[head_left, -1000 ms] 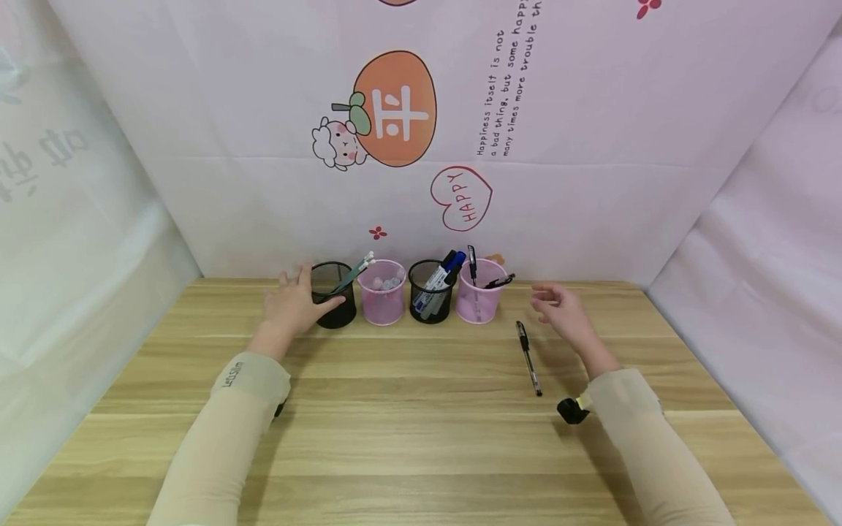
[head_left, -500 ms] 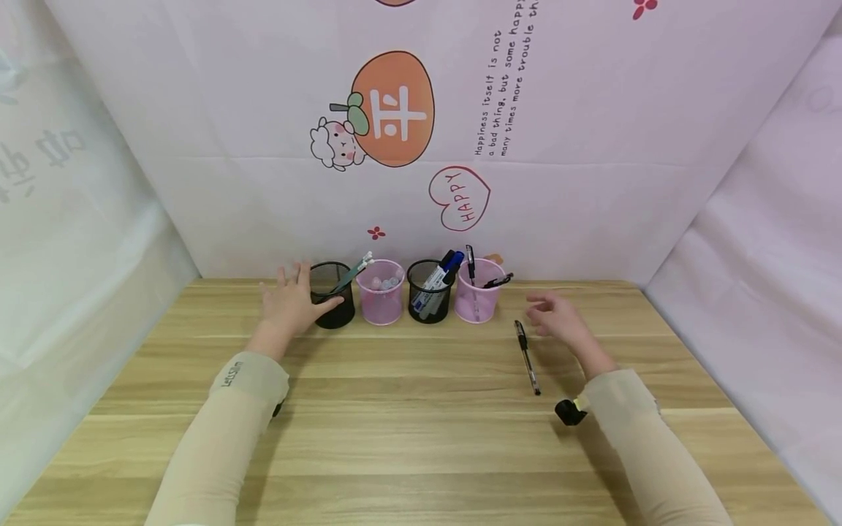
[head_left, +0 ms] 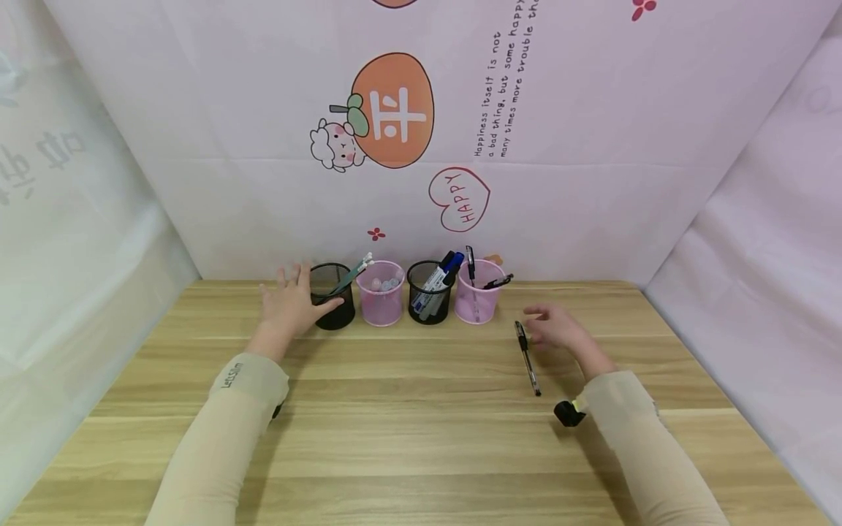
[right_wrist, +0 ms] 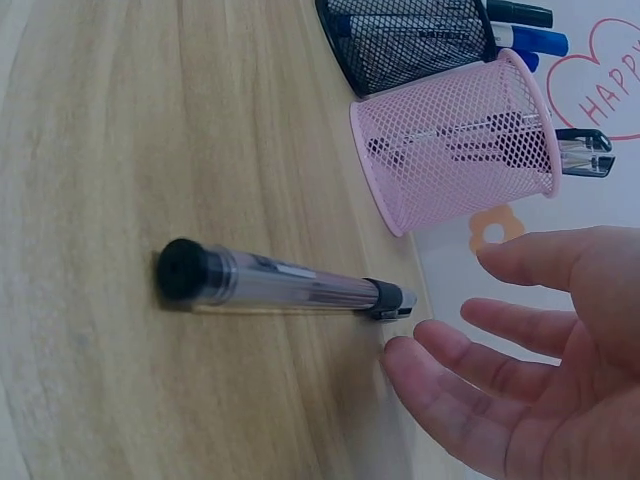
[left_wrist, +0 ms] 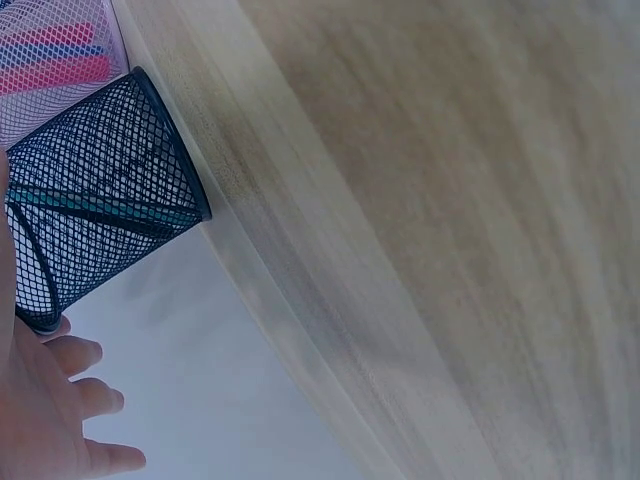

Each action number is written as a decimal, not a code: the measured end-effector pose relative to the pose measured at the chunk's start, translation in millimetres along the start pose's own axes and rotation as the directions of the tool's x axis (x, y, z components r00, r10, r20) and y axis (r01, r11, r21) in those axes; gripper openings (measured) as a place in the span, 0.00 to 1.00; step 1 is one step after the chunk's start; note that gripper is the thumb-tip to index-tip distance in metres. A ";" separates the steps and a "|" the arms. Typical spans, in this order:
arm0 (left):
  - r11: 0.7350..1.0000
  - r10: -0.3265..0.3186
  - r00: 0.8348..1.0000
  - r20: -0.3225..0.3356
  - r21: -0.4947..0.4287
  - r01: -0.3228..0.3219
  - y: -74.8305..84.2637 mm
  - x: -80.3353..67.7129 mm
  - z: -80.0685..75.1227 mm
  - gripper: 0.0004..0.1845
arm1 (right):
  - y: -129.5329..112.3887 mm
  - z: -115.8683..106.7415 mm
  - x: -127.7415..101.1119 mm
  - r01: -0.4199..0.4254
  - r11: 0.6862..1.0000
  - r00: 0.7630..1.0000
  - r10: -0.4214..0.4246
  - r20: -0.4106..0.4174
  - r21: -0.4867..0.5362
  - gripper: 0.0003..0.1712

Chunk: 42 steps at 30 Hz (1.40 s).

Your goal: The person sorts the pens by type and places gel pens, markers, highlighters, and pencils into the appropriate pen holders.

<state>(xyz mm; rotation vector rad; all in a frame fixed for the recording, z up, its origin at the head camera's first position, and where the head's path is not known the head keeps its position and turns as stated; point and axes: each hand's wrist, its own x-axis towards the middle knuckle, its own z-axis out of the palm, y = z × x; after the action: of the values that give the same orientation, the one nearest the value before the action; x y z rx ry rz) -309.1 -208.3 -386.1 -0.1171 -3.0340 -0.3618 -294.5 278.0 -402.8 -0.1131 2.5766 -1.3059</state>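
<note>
My left hand [head_left: 288, 305] rests against a black mesh pen cup [head_left: 340, 315] at the row's left end. The thumb crosses the cup's front and the other fingers spread out straight; the left wrist view shows this black mesh pen cup [left_wrist: 105, 190] lying between thumb and fingers. Green sticks with white tips [head_left: 358, 269] lean out of it. My right hand [head_left: 555, 326] hovers, fingers slightly bent and apart, beside the cap end of a black gel pen [head_left: 528, 361] on the table. In the right wrist view a gap shows between fingertips and the gel pen [right_wrist: 300, 283].
Right of the black cup stand a pink mesh cup [head_left: 381, 310] with small pale things, a black mesh cup [head_left: 429, 314] of markers, and a pink mesh cup [head_left: 475, 307] with black pens. A printed cloth [head_left: 559, 204] hangs behind the wooden table [head_left: 408, 431].
My right hand has moved a little down and towards the gel pen's cap end. The left hand stays at the black cup, and the cups and pen keep their places.
</note>
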 end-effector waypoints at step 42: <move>1.000 -0.005 1.000 0.002 -0.030 0.005 -2.4 1.8 2.1 0.59 | -6.0 14.1 5.5 -0.044 0.994 0.996 0.052 0.076 -0.097 0.40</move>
<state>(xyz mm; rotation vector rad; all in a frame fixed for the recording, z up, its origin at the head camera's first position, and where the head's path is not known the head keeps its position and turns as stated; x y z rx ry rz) -311.3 -210.1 -388.4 -0.1114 -3.0320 -0.4085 -296.5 262.4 -406.9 -0.1161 2.5592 -1.1390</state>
